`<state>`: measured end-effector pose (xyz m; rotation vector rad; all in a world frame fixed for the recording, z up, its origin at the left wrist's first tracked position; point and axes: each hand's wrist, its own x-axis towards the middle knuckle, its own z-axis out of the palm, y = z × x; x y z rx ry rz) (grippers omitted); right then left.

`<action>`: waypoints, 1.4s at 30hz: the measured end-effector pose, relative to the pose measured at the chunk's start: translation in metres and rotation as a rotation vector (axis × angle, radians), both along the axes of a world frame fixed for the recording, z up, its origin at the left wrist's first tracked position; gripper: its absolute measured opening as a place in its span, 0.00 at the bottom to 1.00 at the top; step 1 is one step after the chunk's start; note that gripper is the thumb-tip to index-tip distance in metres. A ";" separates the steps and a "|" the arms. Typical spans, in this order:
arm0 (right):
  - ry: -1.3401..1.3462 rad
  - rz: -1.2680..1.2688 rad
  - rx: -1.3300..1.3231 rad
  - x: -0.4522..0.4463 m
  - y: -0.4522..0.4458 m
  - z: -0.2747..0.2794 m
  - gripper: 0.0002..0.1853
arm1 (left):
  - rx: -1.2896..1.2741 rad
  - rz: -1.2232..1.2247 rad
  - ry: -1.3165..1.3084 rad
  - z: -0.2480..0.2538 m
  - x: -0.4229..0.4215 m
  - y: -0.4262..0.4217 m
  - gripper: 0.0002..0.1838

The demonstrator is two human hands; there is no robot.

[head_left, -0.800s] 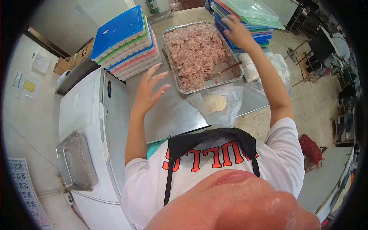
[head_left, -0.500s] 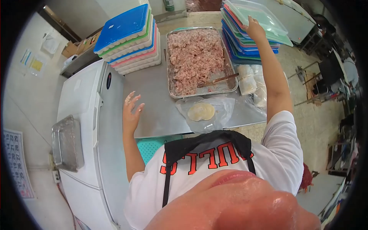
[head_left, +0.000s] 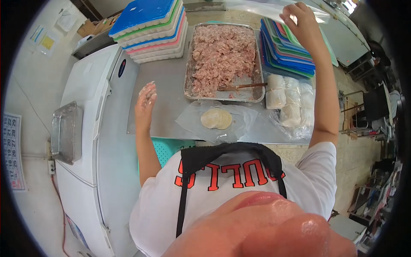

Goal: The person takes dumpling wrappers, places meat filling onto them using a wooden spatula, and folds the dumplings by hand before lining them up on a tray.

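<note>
My right hand [head_left: 301,20] is raised over the stack of coloured plastic lids [head_left: 284,49] at the back right. Its fingers are closed on the edge of a clear plastic lid [head_left: 266,6], which is tilted and partly outside the view. Held over the left side of the metal table, my left hand [head_left: 147,100] is open and holds nothing, with white powder on its fingertips. Between my hands, round dough wrappers [head_left: 216,118] lie overlapping on a plastic sheet [head_left: 244,123]. Behind them is a metal tray of minced meat [head_left: 222,55], with a wooden-handled utensil [head_left: 244,86] resting in it.
White moulded trays with coloured lids [head_left: 150,30] are piled at the back left. Plastic-wrapped pale rolls [head_left: 291,100] lie to the right of the meat. A white freezer [head_left: 85,124] stands on the left, with a metal pan [head_left: 67,132] beside it. A turquoise basket [head_left: 165,150] sits below the table edge.
My right hand has lifted the clear lid off the coloured stack, upward and away. My left hand stays open at the left, its fingers turned slightly. The whole view has shifted.
</note>
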<state>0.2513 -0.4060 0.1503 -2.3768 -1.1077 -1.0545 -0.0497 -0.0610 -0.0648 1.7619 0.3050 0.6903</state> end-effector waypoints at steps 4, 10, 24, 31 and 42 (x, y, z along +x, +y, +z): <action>0.260 0.422 -0.084 -0.093 0.029 0.022 0.07 | -0.569 -0.161 -0.081 0.015 -0.001 0.004 0.31; 0.401 0.931 -0.145 -0.156 0.106 -0.032 0.10 | -1.100 -0.310 -0.312 0.022 -0.052 0.052 0.41; 0.769 0.837 -0.240 -0.189 0.211 -0.256 0.11 | -0.869 -0.164 0.187 -0.106 -0.078 0.241 0.33; 0.733 0.713 -0.166 -0.185 0.184 -0.253 0.16 | 0.164 0.269 0.495 -0.124 -0.048 0.246 0.28; 1.129 0.439 -0.308 -0.141 0.046 -0.264 0.13 | 0.314 -0.271 0.077 -0.065 0.011 -0.008 0.16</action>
